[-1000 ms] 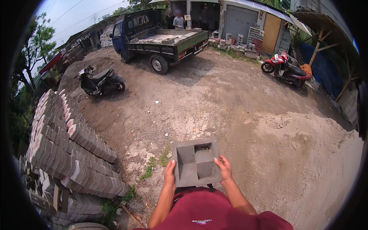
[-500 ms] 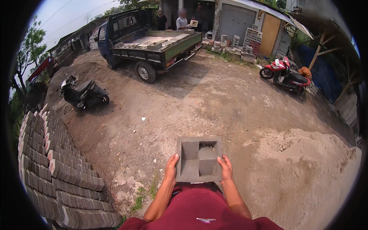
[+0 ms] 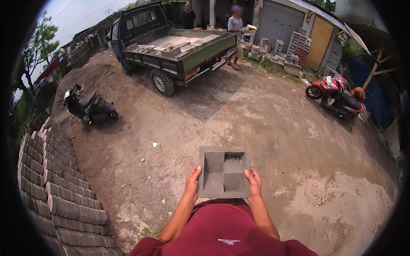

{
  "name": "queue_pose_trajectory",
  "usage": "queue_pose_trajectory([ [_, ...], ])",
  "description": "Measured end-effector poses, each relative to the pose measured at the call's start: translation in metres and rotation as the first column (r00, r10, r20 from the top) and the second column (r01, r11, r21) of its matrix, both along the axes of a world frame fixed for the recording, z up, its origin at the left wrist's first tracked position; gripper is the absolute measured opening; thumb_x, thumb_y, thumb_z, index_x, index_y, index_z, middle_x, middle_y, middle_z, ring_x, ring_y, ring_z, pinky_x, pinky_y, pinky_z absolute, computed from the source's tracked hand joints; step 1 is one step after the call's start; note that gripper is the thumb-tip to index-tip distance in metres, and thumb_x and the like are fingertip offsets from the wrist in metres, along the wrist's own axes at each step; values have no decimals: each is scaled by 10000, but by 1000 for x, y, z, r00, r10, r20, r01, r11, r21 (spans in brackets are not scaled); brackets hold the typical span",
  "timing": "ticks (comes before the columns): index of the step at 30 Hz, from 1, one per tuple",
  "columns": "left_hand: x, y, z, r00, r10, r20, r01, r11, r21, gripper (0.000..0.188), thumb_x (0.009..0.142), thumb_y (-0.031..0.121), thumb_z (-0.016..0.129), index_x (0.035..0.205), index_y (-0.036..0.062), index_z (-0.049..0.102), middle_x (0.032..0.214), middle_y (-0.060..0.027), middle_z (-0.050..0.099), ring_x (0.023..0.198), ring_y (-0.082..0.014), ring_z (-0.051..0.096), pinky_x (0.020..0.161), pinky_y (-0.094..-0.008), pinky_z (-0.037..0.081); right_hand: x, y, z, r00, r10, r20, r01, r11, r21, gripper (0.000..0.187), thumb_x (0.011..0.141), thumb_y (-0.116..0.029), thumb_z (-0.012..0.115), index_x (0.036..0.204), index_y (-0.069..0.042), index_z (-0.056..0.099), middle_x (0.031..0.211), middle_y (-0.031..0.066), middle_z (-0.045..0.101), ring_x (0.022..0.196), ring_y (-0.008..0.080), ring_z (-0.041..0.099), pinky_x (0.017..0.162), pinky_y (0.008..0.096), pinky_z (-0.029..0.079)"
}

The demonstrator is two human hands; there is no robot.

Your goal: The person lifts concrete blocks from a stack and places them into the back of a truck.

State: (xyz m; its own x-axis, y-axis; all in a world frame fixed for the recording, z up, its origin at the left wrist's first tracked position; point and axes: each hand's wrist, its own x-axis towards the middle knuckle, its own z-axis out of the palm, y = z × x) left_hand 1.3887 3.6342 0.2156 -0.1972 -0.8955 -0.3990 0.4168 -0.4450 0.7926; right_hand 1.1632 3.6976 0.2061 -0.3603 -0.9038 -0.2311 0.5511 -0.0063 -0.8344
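Note:
A square grey concrete vent block (image 3: 224,184) with recessed compartments is held in front of my maroon shirt. My left hand (image 3: 194,182) grips its left side, thumb against the rim. Along the opposite side, my right hand (image 3: 253,182) clasps the block with its thumb on the front face. Both sets of fingers partly disappear behind the block. The block is held off the ground, its hollow face turned up toward me.
A flatbed truck (image 3: 205,59) carrying blocks stands ahead, with a person (image 3: 235,24) holding a block beside its tailgate. Stacked pavers (image 3: 72,200) line the left. A black scooter (image 3: 89,106), a red scooter (image 3: 335,96) and a sand heap (image 3: 341,200) flank the dirt yard.
I have moved forward and the view has turned slightly left, still with the block in both hands. The other person has come out from behind the truck, now standing past its right rear corner.

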Motion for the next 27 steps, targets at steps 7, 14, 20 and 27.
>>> queue_pose_trajectory([
  [7,-94,-159,-9,988,112,-104,-107,993,51,480,933,352,591,1287,35,520,1124,-91,615,1013,-178,599,868,-328,492,-100,-177,17,993,116,-6,-116,993,35,396,907,-174,632,1250,-14,516,1090,97,629,974,170,612,841,305,492],
  [14,-181,-324,-11,995,98,21,-98,995,8,573,851,266,704,1322,49,461,1114,-122,580,990,-212,594,828,-350,506,-186,-348,-11,992,123,-13,-123,992,34,512,889,-159,666,1321,24,461,1154,134,613,1041,186,597,892,309,476],
  [20,-254,-519,-50,996,32,77,-26,996,-80,696,766,130,743,1372,45,412,1114,-140,572,991,-227,590,818,-360,509,-260,-531,-52,997,70,-35,-71,997,-34,480,892,-164,656,1295,22,472,1138,130,616,1023,180,599,876,304,477],
  [27,-339,-705,-46,984,-25,179,31,999,-31,742,725,57,691,1400,48,383,1147,-155,557,1001,-237,588,821,-360,507,-341,-709,-60,997,43,67,-42,999,-16,474,892,-167,655,1294,9,476,1113,124,622,1006,181,603,869,311,481],
])
